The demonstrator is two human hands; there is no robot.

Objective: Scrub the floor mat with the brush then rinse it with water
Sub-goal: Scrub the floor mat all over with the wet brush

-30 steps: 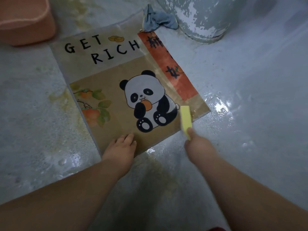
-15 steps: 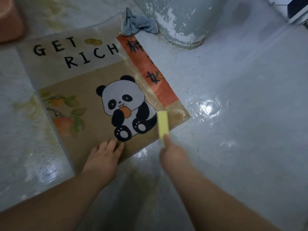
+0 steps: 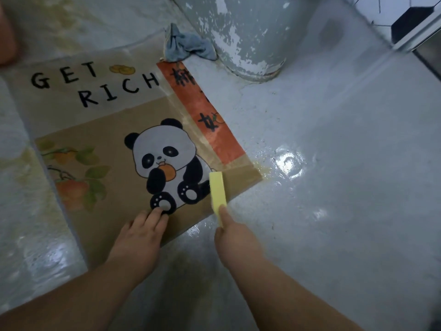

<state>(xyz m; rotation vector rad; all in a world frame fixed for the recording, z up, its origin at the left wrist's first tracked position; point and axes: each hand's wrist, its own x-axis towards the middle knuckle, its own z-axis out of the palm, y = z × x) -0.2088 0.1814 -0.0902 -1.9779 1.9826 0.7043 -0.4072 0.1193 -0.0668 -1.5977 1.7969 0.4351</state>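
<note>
We're down on the wet floor [image 3: 334, 199] and the scrub is on. The mat [image 3: 112, 130] lies flat in front of us, its far corner by the grey pillar [image 3: 250, 32] and a crumpled cloth [image 3: 188, 45]. Our left hand [image 3: 138, 237] is spread on the near edge, straight fingers [image 3: 157, 216] pressing down just at the panda's foot to pin the mat. Our right hand [image 3: 235, 237] is clenched round the near end of the yellow brush [image 3: 217, 191], thumb along the top. The brush sits across the near right part of the mat, beside the panda and reaching over the edge. How far along are we? We'd say in the scrubbing half, no further. Yellowish water has pooled at the right corner and along the left side, which suggests some dirt is already coming off. We see no suds, and we can't tell which parts are already done. The lettering up top and the fruit on the left sit well away from the brush. The rinse is all still to come, and no tap, hose or bucket shows here.
</note>
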